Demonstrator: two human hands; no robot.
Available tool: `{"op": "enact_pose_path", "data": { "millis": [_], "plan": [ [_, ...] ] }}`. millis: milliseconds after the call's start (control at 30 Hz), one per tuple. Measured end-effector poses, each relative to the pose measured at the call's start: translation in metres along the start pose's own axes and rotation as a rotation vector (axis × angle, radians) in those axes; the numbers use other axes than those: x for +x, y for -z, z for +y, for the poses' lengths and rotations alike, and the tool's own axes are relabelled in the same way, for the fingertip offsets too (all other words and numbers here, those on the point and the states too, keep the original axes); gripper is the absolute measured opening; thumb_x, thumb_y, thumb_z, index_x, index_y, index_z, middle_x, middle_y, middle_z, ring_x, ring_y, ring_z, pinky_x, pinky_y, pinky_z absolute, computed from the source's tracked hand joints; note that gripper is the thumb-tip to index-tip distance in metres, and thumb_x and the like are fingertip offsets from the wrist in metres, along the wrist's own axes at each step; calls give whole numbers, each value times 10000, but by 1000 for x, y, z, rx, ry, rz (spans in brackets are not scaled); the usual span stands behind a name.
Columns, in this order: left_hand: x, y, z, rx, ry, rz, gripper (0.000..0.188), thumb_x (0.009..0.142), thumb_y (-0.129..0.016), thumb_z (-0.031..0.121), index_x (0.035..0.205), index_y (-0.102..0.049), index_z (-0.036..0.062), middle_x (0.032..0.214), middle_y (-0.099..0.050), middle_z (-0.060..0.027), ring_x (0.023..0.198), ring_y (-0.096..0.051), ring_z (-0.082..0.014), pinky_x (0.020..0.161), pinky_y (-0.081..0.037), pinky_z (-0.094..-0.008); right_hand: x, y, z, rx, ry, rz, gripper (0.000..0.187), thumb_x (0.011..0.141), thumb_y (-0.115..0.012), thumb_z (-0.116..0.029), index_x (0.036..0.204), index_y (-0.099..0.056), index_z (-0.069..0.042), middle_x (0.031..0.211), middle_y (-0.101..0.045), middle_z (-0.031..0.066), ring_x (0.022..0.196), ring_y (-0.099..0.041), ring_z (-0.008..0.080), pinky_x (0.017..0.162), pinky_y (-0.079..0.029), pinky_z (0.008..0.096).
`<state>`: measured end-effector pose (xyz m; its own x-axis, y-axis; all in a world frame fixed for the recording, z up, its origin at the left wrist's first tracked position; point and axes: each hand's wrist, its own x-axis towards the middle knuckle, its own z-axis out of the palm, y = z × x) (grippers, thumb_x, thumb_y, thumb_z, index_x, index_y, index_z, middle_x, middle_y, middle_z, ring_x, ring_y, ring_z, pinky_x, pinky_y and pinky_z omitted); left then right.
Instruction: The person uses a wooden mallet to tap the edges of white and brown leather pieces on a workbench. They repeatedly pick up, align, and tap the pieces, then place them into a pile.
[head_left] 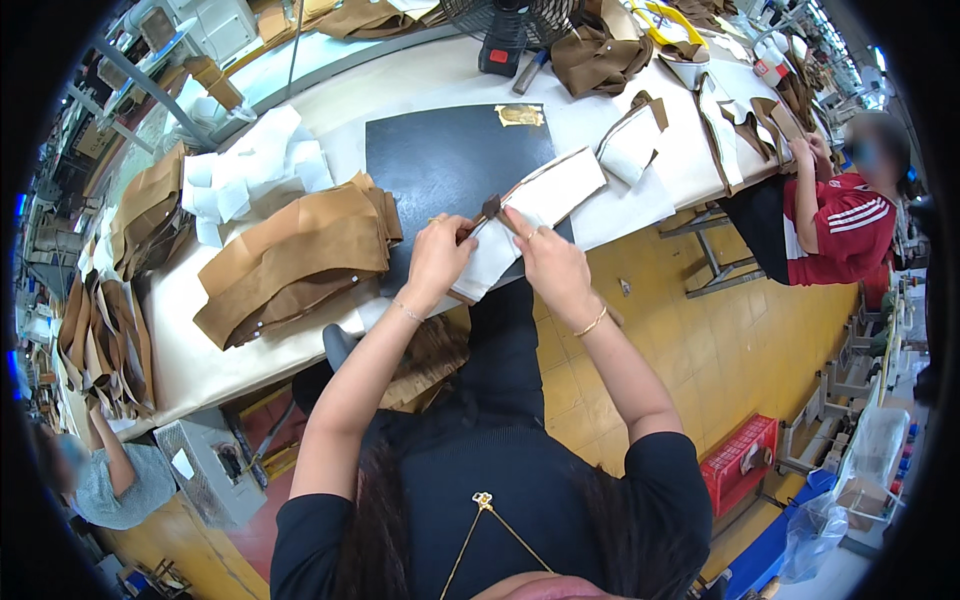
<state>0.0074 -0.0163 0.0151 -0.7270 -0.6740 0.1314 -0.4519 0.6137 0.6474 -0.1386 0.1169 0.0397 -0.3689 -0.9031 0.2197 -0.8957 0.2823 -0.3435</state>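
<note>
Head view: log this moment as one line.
left hand: grips white fabric piece | right hand: pinches piece's edge near brown tab | under: black mat | beside: tan leather stack

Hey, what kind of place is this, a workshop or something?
Most likely a leather-goods or shoe workshop. Stacks of cut brown pieces lie on a long worktable, the person's hands work a white piece, and a co-worker sits nearby.

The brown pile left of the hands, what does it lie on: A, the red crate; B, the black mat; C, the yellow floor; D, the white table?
D: the brown pile rests on the white table, beside the black mat, left of the left hand.
</note>
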Motion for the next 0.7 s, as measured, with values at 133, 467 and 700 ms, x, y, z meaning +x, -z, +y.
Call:
{"op": "enact_pose_path", "data": {
  "millis": [133,467,700],
  "plan": [
    [-5,-3,-4,203,-131,29,174,863,-642,133,1003,-715,60,946,-648,-105,921,-636,-272,835,-431,-421,7,15,-18,105,6,70,447,999,-552,-238,1442,-521,-292,772,-600,106,586,-632,318,550,-534,443],
    [-15,1,-12,-40,-14,11,119,893,-639,143,926,-713,54,930,-640,-90,856,-641,-293,818,-438,-428,-2,15,-22,33,-40,-135,462,996,-540,-230,1454,-496,-272,857,-653,131,698,-667,354,622,-561,447],
    [-17,1,-5,306,-222,77,135,891,-647,135,959,-721,45,909,-653,-91,830,-646,-283,793,-436,-425,-15,9,-30,59,-40,-32,500,985,-560,-196,1471,-481,-282,780,-625,114,614,-645,317,558,-546,398]
  ]
}}
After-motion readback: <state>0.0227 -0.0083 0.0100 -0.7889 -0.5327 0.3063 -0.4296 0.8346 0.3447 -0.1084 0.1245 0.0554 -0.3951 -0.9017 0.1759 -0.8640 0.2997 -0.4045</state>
